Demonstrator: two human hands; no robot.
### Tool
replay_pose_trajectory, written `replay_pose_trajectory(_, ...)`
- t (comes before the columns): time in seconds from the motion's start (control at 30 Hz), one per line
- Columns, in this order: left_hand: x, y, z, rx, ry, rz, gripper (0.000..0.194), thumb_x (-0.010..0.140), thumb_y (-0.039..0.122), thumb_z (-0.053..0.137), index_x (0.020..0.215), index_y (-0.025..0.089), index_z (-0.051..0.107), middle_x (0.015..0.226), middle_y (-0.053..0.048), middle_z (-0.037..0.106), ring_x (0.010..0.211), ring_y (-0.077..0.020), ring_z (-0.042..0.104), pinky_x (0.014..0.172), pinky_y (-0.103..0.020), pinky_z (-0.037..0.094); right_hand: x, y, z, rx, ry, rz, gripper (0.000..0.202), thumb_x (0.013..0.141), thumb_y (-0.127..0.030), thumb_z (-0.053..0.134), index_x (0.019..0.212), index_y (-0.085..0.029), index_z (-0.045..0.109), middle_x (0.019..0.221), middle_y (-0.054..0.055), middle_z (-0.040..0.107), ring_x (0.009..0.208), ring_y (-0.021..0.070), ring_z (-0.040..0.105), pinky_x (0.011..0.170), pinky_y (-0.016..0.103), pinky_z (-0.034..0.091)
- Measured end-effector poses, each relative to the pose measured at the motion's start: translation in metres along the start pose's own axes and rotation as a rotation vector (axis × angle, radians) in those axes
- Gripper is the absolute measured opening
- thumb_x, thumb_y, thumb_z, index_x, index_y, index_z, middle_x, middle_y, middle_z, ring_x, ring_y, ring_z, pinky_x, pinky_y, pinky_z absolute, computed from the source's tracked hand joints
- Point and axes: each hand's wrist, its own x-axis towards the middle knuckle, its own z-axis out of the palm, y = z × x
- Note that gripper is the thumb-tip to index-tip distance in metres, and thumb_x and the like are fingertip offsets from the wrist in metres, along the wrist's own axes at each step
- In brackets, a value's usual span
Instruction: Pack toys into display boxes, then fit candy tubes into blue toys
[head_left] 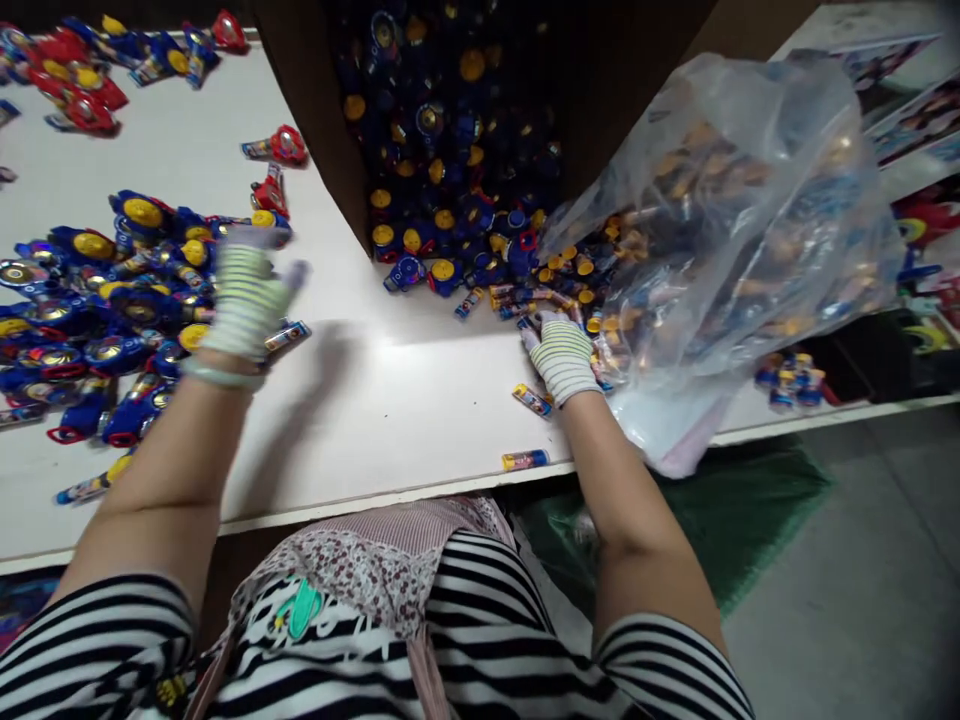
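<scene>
My left hand, in a striped glove, is over the right edge of a heap of blue toys with yellow discs. Its thumb stands apart from the fingers; motion blurs the fingertips, and I see nothing held. A small printed tube lies beside its wrist. My right hand, gloved alike, is at a pile of small tubes with yellow and blue ends. Its thumb and fingers close around a small printed tube, partly hidden. Two loose tubes, one yellow-ended and another, lie near that wrist.
A tipped cardboard box full of blue toys opens toward me. To its right a clear plastic bag holds many tubes. Red toys lie at the far left. A few tubes stand near the white table's right front edge.
</scene>
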Motion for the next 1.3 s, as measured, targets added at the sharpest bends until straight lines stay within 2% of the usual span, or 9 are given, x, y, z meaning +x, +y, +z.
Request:
replay_pose_trajectory(0.1, 0.016, 0.09, 0.071, -0.07, -0.308, 0.218, 0.046, 0.087, 0.031, 0.06, 0.13, 0.013, 0.061, 0.129, -0.01, 0.062, 0.124, -0.0237, 0.055, 0.114, -0.037, 0.043, 0.008, -0.016, -0.003, -0.074, -0.088, 0.048, 0.047, 0.094, -0.037, 0.052, 0.131, -0.008, 0.058, 0.128, 0.022, 0.063, 0.117, 0.0333, 0.061, 0.097, 0.042, 0.047)
replay_pose_trajectory(0.17, 0.029, 0.131, 0.108, 0.0, -0.358, 0.164, 0.061, 0.084, 0.037, 0.067, 0.141, 0.018, 0.055, 0.147, -0.013, 0.049, 0.14, -0.0347, 0.041, 0.118, -0.049, 0.036, 0.008, -0.026, -0.006, -0.076, -0.156, 0.033, 0.045, 0.093, -0.037, 0.055, 0.128, -0.009, 0.06, 0.127, 0.022, 0.064, 0.116, 0.0337, 0.061, 0.096, 0.043, 0.048)
replay_pose_trajectory(0.3, 0.033, 0.149, 0.139, 0.113, -0.463, 0.144, 0.07, 0.086, 0.045, 0.065, 0.149, 0.021, 0.046, 0.156, -0.016, 0.038, 0.145, -0.0446, 0.031, 0.117, -0.061, 0.03, -0.005, -0.031, -0.005, 0.157, -0.08, -0.046, 0.042, 0.09, -0.034, 0.058, 0.125, -0.011, 0.06, 0.12, 0.018, 0.067, 0.107, 0.0286, 0.064, 0.093, 0.04, 0.05)
replay_pose_trajectory(0.43, 0.0, 0.126, 0.136, -0.054, -0.508, 0.359, 0.055, 0.083, 0.036, 0.068, 0.134, 0.017, 0.061, 0.127, -0.017, 0.063, 0.13, -0.0394, 0.049, 0.117, -0.06, 0.028, -0.021, -0.03, 0.008, 0.357, -0.096, -0.109, 0.033, 0.088, -0.029, 0.057, 0.116, -0.012, 0.063, 0.11, 0.015, 0.069, 0.099, 0.0255, 0.065, 0.089, 0.037, 0.052)
replay_pose_trajectory(0.53, -0.025, 0.105, 0.122, -0.332, -0.499, 0.413, 0.052, 0.072, 0.03, 0.077, 0.123, 0.02, 0.069, 0.119, -0.015, 0.068, 0.134, -0.0418, 0.044, 0.119, -0.066, 0.014, -0.027, -0.028, 0.011, 0.302, -0.204, -0.225, 0.032, 0.088, -0.025, 0.057, 0.116, -0.013, 0.066, 0.119, 0.018, 0.068, 0.106, 0.0276, 0.065, 0.095, 0.04, 0.05)
replay_pose_trajectory(0.7, -0.047, 0.084, 0.086, -1.019, -0.546, 0.195, 0.059, 0.073, 0.037, 0.076, 0.129, 0.021, 0.065, 0.13, -0.013, 0.063, 0.127, -0.0355, 0.054, 0.112, -0.054, 0.039, -0.04, -0.027, -0.007, 0.73, -0.069, -0.186, 0.041, 0.094, -0.041, 0.052, 0.127, -0.017, 0.06, 0.116, 0.014, 0.069, 0.104, 0.0261, 0.066, 0.092, 0.041, 0.053)
replay_pose_trajectory(0.87, -0.075, 0.102, 0.077, -1.479, -0.687, -0.126, 0.054, 0.085, 0.047, 0.063, 0.132, 0.02, 0.06, 0.124, -0.013, 0.065, 0.104, -0.0268, 0.067, 0.082, -0.039, 0.058, -0.061, -0.078, -0.006, 1.238, -0.103, -0.207, 0.054, 0.093, -0.059, 0.05, 0.133, -0.023, 0.054, 0.122, 0.01, 0.067, 0.102, 0.0218, 0.066, 0.084, 0.036, 0.057)
replay_pose_trajectory(1.07, -0.095, 0.113, 0.078, -1.268, -0.367, -0.226, 0.04, 0.079, 0.039, 0.074, 0.111, 0.016, 0.066, 0.106, -0.008, 0.068, 0.093, -0.0197, 0.065, 0.084, -0.031, 0.054, -0.08, -0.111, 0.025, 1.135, -0.016, -0.201, 0.052, 0.096, -0.055, 0.044, 0.129, -0.017, 0.056, 0.118, 0.014, 0.069, 0.107, 0.0245, 0.065, 0.096, 0.041, 0.052)
replay_pose_trajectory(1.3, -0.087, 0.095, 0.079, -1.451, -0.258, -0.238, 0.029, 0.08, 0.037, 0.069, 0.101, 0.016, 0.066, 0.096, -0.005, 0.065, 0.085, -0.0146, 0.061, 0.079, -0.025, 0.05, -0.101, -0.095, -0.003, 0.573, -0.136, -0.436, 0.046, 0.099, -0.047, 0.042, 0.13, -0.018, 0.061, 0.125, 0.015, 0.069, 0.109, 0.0294, 0.067, 0.094, 0.041, 0.052)
